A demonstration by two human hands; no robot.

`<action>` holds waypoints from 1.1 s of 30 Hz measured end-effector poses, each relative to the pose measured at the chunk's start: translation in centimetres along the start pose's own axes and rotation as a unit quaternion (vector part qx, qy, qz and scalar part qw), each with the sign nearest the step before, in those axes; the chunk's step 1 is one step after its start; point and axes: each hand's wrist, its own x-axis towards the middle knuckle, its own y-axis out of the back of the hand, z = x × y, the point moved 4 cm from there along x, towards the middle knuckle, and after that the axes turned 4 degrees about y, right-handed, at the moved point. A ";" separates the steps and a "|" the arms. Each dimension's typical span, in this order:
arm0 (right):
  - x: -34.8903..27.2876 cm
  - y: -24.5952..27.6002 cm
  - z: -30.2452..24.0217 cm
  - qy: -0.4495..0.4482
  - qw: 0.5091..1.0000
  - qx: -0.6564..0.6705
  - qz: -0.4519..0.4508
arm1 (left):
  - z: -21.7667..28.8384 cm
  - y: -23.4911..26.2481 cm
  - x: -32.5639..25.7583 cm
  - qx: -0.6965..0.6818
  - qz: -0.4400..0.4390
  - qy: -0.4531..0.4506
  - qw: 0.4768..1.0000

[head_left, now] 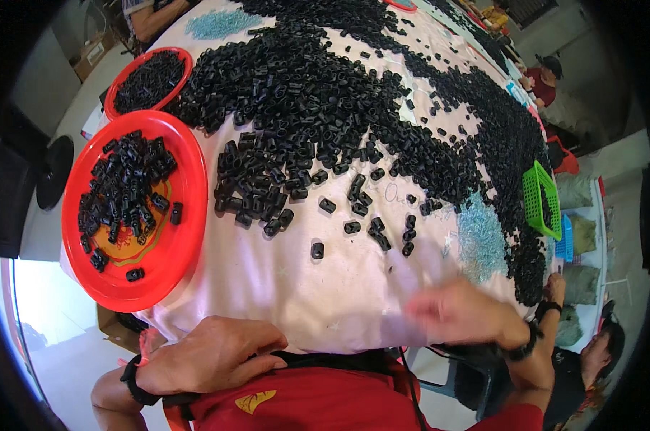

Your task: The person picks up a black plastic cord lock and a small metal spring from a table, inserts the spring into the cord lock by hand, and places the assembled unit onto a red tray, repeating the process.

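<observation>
At the table's front edge, my left hand (221, 353) rests with its fingers bent and the thumb apart, nothing visible in it. My right hand (463, 310) hovers over the front right of the pink cloth (314, 298), its fingers smeared by motion, so whether it holds anything is unclear. Beyond it lie several loose small black plastic pieces with holes, resembling cord-lock bodies, one nearest piece (317, 251) sitting apart. Behind them spreads a large heap of the same black pieces (296, 93). To the left, a red plate (185, 237) carries a mound of black pieces (127, 183).
A second red dish (188, 68) holds thin black parts. Pale bluish shiny bits (481, 241) lie at the right, with another patch (221, 24) far left. A green basket (541, 201) stands at the right edge. Other people sit around the table, one close on my right (572, 373).
</observation>
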 end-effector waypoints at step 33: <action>-13.7 -18.5 1.0 0.044 0.960 0.104 -0.256 | 0.0 0.0 0.0 -0.045 0.068 0.016 0.997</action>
